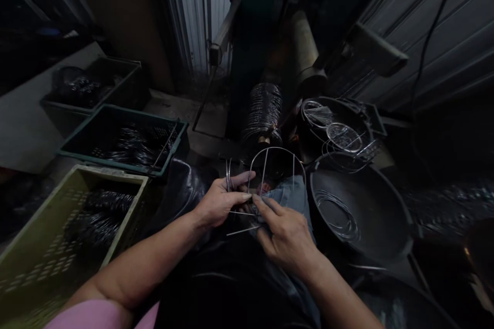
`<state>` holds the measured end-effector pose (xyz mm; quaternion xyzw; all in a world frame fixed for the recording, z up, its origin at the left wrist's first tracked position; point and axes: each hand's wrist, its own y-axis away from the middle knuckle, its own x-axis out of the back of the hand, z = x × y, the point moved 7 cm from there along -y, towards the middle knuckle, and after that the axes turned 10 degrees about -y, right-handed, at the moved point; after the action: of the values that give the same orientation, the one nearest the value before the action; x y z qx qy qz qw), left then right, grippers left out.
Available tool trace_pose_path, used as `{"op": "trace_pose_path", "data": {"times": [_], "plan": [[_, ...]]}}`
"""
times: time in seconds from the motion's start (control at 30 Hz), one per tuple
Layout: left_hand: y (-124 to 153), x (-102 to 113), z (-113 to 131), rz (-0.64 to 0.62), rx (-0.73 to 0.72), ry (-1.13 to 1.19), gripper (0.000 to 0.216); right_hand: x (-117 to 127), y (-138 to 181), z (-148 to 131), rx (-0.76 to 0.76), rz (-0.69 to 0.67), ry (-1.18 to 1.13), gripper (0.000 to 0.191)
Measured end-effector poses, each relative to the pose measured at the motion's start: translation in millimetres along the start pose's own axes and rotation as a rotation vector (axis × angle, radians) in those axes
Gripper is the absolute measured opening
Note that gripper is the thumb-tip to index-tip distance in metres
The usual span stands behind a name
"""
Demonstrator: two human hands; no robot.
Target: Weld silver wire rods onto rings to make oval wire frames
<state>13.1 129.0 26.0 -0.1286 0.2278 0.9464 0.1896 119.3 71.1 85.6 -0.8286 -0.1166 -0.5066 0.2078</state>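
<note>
A round wire frame [276, 148] with straight cross rods stands up above my lap, gripped by both hands at its near side. My left hand [216, 201] pinches it between thumb and fingers, and a couple of thin curved wires [228, 174] rise between that thumb and index finger. My right hand [289, 234] is closed on the near part of the frame, its fingertips close to the left thumb. Loose rod ends [241, 231] stick out leftward below the hands. What the right fingers cover is hidden.
On the right, a dark basin [386, 205] holds wire rings [339, 216]; behind it another basin carries wire pieces [343, 136]. A stack of wire rings [263, 110] stands ahead. A yellow crate [46, 231] and a green crate [85, 128] with dark wire parts flank my left.
</note>
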Motion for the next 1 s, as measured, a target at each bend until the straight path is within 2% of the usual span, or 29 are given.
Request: {"op": "trace_pose_path", "data": {"times": [0.4,0.8,1.0], "plan": [[-17.3,-7.0,9.1,-0.014,0.041,0.085,0.057,9.9,-11.8,8.6,0.036,0.010,0.065,0.049],[-32.5,-7.1,8.2,-0.046,-0.007,0.091,0.054,14.4,-21.9,19.5,0.018,-0.009,0.077,0.050],[-36.6,-12.9,15.2,-0.050,0.000,0.119,0.054,19.8,-23.7,24.0,0.012,-0.032,0.117,0.049]]}}
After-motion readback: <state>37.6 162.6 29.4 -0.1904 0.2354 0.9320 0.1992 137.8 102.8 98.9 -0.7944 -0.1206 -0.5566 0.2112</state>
